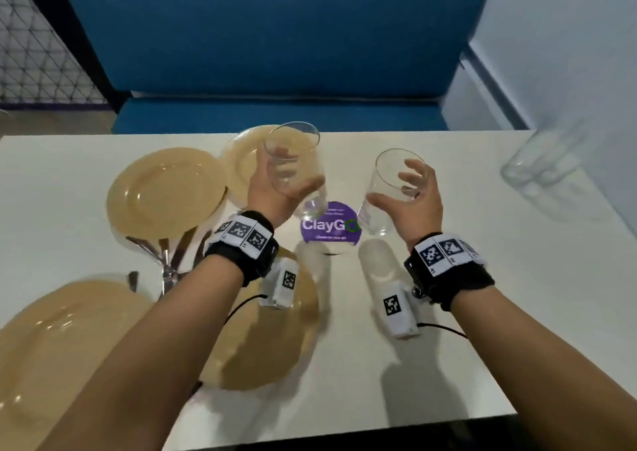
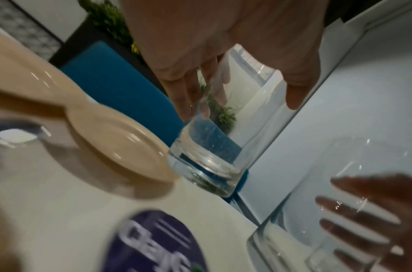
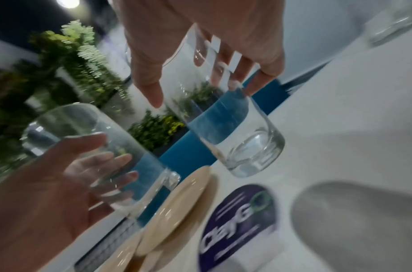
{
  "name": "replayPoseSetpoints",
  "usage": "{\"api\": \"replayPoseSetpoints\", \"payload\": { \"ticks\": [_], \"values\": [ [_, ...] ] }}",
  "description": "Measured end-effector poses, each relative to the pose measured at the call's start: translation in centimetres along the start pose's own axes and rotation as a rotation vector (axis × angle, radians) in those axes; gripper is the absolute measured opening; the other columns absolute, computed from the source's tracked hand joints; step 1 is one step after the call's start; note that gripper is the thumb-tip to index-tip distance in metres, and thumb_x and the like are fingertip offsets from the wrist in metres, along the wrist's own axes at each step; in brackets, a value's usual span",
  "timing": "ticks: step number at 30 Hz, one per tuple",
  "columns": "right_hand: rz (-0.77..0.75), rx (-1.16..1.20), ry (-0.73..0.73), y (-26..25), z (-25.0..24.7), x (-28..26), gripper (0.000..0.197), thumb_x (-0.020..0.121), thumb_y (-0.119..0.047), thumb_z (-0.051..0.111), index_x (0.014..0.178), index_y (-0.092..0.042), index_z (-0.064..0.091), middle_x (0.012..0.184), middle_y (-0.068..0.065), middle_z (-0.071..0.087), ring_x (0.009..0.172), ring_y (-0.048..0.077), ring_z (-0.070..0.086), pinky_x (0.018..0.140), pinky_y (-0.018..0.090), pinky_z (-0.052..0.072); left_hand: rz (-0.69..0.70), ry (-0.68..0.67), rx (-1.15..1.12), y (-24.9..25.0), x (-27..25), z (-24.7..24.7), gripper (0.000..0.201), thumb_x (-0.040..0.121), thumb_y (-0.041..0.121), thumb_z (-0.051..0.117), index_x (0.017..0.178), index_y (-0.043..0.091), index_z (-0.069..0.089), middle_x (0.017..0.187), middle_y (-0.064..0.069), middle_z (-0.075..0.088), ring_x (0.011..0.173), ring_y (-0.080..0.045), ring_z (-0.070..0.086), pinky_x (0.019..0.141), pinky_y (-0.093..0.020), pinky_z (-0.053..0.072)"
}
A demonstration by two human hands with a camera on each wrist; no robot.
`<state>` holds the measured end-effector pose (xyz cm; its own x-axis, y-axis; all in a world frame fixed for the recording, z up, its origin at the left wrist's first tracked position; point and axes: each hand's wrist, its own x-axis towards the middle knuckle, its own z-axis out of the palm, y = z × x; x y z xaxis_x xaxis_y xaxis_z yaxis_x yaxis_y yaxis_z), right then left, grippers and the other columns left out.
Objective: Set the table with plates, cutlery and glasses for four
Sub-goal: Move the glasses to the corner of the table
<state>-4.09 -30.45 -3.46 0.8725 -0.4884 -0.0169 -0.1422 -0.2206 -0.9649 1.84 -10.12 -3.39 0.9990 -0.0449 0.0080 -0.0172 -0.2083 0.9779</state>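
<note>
My left hand [image 1: 291,169] grips a clear tumbler [image 1: 310,205] round its side, lifted and tilted over the far middle of the white table [image 1: 448,312]. My right hand [image 1: 396,186] grips a second tumbler [image 1: 374,221] the same way, just to the right. The left wrist view shows the left glass [image 2: 207,162] beside a tan plate [image 2: 121,147]. The right glass [image 3: 247,147] shows in the right wrist view. Several tan plates lie on the table's left half, among them one at far left [image 1: 165,192] and one at near left [image 1: 51,347]. A bunch of cutlery [image 1: 169,254] lies between them.
More clear glasses [image 1: 537,164] stand blurred at the table's far right by the wall. A purple round sticker [image 1: 331,223] marks the table under the held glasses. A blue bench [image 1: 275,112] runs behind the far edge.
</note>
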Motion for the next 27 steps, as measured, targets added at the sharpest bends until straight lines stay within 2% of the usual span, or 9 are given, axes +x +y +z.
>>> {"api": "replayPoseSetpoints", "payload": {
  "ticks": [2, 4, 9, 14, 17, 21, 24, 27],
  "values": [
    [0.045, -0.002, 0.068, 1.3, -3.5, 1.4, 0.074, 0.059, -0.016, 0.086, 0.122, -0.028, 0.048, 0.114, -0.006, 0.056, 0.103, 0.015, 0.053, 0.093, 0.029, 0.046, -0.028, -0.019, -0.026, 0.5, 0.1, 3.8, 0.065, 0.064, 0.027, 0.086, 0.107, 0.027, 0.037, 0.116, 0.000, 0.056, 0.108, -0.022, 0.059, 0.089, -0.035, 0.051],
    [0.073, -0.010, 0.129, 2.5, -6.6, 2.6, 0.074, 0.059, -0.016, 0.085, 0.122, -0.028, 0.049, 0.114, -0.007, 0.056, 0.103, 0.013, 0.053, 0.095, 0.030, 0.046, -0.052, -0.048, -0.034, 0.9, 0.0, 7.6, 0.062, 0.066, 0.022, 0.085, 0.105, 0.028, 0.038, 0.116, 0.000, 0.056, 0.108, -0.023, 0.058, 0.087, -0.033, 0.050],
    [0.116, -0.002, 0.238, 5.7, -13.9, 4.8, 0.073, 0.059, -0.015, 0.085, 0.122, -0.028, 0.050, 0.119, -0.004, 0.058, 0.102, 0.011, 0.054, 0.091, 0.024, 0.044, -0.091, -0.114, 0.002, 1.4, -0.5, 16.3, 0.065, 0.065, 0.027, 0.085, 0.112, 0.024, 0.040, 0.115, 0.004, 0.057, 0.104, -0.019, 0.060, 0.086, -0.032, 0.050],
    [0.165, -0.004, 0.292, 8.4, -21.3, 8.0, 0.073, 0.059, -0.015, 0.086, 0.120, -0.031, 0.049, 0.115, -0.007, 0.057, 0.104, 0.013, 0.054, 0.094, 0.029, 0.046, -0.086, -0.228, 0.095, 2.4, -1.0, 25.5, 0.067, 0.065, 0.028, 0.085, 0.113, 0.024, 0.039, 0.111, 0.012, 0.054, 0.105, -0.017, 0.056, 0.089, -0.036, 0.049],
    [0.175, -0.027, 0.262, 9.9, -25.5, 10.5, 0.075, 0.059, -0.016, 0.085, 0.122, -0.032, 0.048, 0.118, -0.008, 0.056, 0.107, 0.013, 0.054, 0.093, 0.027, 0.046, -0.088, -0.289, 0.132, 2.8, -1.3, 31.2, 0.068, 0.066, 0.029, 0.084, 0.115, 0.025, 0.037, 0.118, 0.011, 0.052, 0.110, -0.017, 0.053, 0.090, -0.035, 0.047],
    [0.176, -0.045, 0.238, 11.4, -30.6, 13.6, 0.075, 0.059, -0.012, 0.085, 0.123, -0.031, 0.049, 0.120, -0.007, 0.056, 0.108, 0.012, 0.053, 0.090, 0.025, 0.045, -0.080, -0.329, 0.139, 3.5, -1.4, 38.2, 0.071, 0.068, 0.027, 0.083, 0.121, 0.021, 0.036, 0.125, 0.007, 0.051, 0.117, -0.017, 0.049, 0.086, -0.027, 0.044],
    [0.181, -0.063, 0.179, 12.2, -33.5, 15.8, 0.075, 0.059, -0.011, 0.085, 0.123, -0.029, 0.049, 0.117, -0.008, 0.055, 0.107, 0.013, 0.053, 0.090, 0.026, 0.046, -0.072, -0.358, 0.165, 3.9, -1.0, 42.0, 0.073, 0.067, 0.027, 0.084, 0.122, 0.020, 0.037, 0.126, 0.007, 0.050, 0.120, -0.017, 0.049, 0.090, -0.027, 0.044],
    [0.190, -0.063, 0.127, 12.8, -35.6, 17.6, 0.075, 0.060, -0.009, 0.085, 0.122, -0.029, 0.049, 0.117, -0.007, 0.054, 0.106, 0.013, 0.052, 0.092, 0.029, 0.047, -0.071, -0.367, 0.164, 4.0, -0.4, 44.7, 0.073, 0.068, 0.027, 0.084, 0.123, 0.018, 0.037, 0.126, 0.007, 0.049, 0.120, -0.015, 0.049, 0.087, -0.022, 0.040]
  ]
}}
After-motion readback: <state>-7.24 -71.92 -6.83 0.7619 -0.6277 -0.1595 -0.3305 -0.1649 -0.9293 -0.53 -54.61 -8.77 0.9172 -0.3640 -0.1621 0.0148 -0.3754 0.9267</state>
